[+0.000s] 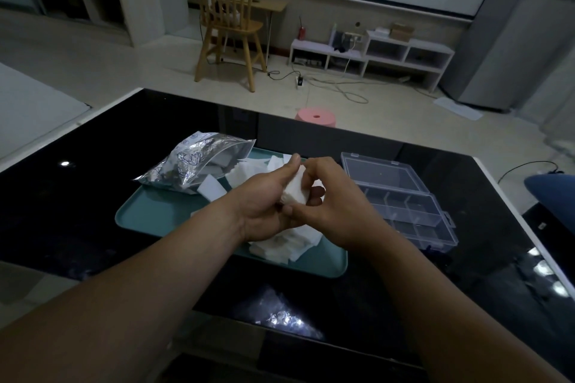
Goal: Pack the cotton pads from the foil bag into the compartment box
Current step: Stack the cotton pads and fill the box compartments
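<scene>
The left hand [264, 205] and right hand [339, 200] both curl round a white stack of cotton pads [295, 190] over the teal tray [155, 214]. The clear plastic compartment box [410, 205] lies at three o'clock.

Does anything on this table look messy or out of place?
Yes. Loose cotton pads lie in untidy heaps on the teal tray, some spilling from the open foil bag. The compartment box beside it stands open, seemingly empty. The left hand and right hand hold one stack.

Loose cotton pads [281, 242] beside foil bag [193, 162]; compartment box [404, 207] open
</scene>
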The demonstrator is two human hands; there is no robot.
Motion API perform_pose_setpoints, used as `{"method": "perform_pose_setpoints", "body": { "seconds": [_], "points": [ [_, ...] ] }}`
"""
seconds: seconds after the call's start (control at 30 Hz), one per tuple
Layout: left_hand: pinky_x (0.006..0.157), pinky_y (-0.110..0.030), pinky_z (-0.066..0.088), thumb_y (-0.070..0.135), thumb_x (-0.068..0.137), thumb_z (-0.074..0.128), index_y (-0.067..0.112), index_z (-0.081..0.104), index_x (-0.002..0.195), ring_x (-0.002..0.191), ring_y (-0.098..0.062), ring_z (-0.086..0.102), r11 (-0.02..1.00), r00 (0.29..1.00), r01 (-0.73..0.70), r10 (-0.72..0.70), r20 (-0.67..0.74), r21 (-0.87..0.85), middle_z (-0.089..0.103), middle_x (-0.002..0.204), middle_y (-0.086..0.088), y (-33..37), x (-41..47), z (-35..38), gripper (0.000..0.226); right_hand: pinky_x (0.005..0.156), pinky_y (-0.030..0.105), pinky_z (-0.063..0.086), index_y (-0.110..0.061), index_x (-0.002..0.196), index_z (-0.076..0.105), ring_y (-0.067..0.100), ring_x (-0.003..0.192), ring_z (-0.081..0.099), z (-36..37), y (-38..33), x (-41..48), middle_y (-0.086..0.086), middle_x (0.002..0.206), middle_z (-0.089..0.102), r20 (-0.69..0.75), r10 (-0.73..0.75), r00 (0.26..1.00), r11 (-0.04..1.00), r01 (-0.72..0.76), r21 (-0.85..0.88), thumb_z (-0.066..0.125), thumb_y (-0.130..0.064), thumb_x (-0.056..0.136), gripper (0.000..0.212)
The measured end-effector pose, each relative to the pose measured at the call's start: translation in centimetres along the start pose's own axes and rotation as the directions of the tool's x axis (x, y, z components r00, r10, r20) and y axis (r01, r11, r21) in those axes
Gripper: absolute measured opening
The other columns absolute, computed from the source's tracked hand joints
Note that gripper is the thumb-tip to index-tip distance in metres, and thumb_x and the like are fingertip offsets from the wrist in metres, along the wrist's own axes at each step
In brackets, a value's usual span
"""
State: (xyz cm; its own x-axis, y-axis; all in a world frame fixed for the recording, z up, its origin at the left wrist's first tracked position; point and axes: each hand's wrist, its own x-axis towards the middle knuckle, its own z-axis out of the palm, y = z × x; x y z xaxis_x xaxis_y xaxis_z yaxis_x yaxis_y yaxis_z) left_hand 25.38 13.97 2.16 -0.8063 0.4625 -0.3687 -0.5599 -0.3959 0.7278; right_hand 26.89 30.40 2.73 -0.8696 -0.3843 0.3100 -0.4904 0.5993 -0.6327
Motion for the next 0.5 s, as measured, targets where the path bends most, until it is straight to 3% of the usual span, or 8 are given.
{"method": "perform_pose_setpoints", "body": {
  "seconds": [0.07,0.17,0.27,0.37,0.5],
  "points": [
    [0.089,-0.036,0.054,0.053,0.102,0.049,0.014,0.063,0.133,0.108,-0.025,0.062,1.000,1.000,0.000,0.000,-0.005,-0.011,0.063,0.119,-0.013,-0.05,0.13,-0.03,0.052,0.077,0.029,0.054,-0.024,0.098,0.050,0.015,0.097,0.060,-0.11,-0.05,-0.05,-0.005,0.119,0.056,-0.002,0.013,1.000,1.000,-0.013,0.025,0.086,-0.033,0.080,0.041],
    [0.080,-0.032,0.057,0.051,0.102,0.050,0.018,0.067,0.122,0.096,-0.020,0.066,1.000,1.000,-0.003,0.003,0.013,-0.020,0.068,0.108,-0.008,-0.04,0.16,0.16,0.043,0.072,0.045,0.058,-0.029,0.094,0.047,0.020,0.081,0.064,-0.17,0.03,-0.10,-0.002,0.109,0.061,0.042,0.054,0.998,0.997,-0.056,0.051,0.086,-0.034,0.080,0.043],
    [0.075,-0.032,0.059,0.056,0.102,0.046,0.020,0.068,0.117,0.091,-0.020,0.069,1.000,0.998,0.009,-0.010,0.062,0.008,0.072,0.101,-0.008,-0.15,0.14,0.49,0.045,0.071,0.050,0.061,-0.033,0.097,0.048,0.025,0.086,0.069,-0.05,0.33,-0.01,-0.001,0.107,0.061,0.083,0.079,0.993,0.990,-0.088,0.110,0.088,-0.042,0.072,0.048],
    [0.087,-0.036,0.058,0.059,0.101,0.044,0.018,0.069,0.118,0.103,-0.023,0.068,0.999,0.997,0.017,-0.019,0.068,0.035,0.070,0.110,-0.009,-0.42,0.38,0.61,0.051,0.072,0.050,0.061,-0.036,0.096,0.047,0.026,0.092,0.069,0.02,0.64,0.00,-0.005,0.106,0.059,0.078,0.090,0.993,0.993,-0.096,0.074,0.083,-0.050,0.069,0.047],
    [0.089,-0.035,0.049,0.064,0.096,0.053,0.020,0.067,0.116,0.101,-0.019,0.056,0.999,0.998,0.015,-0.017,0.067,0.032,0.063,0.106,-0.006,-0.62,0.74,0.81,0.050,0.072,0.052,0.060,-0.037,0.095,0.045,0.027,0.090,0.068,-0.14,0.71,-0.11,-0.004,0.105,0.057,0.078,0.106,0.991,0.992,-0.111,0.061,0.084,-0.047,0.068,0.048]
  ]
}}
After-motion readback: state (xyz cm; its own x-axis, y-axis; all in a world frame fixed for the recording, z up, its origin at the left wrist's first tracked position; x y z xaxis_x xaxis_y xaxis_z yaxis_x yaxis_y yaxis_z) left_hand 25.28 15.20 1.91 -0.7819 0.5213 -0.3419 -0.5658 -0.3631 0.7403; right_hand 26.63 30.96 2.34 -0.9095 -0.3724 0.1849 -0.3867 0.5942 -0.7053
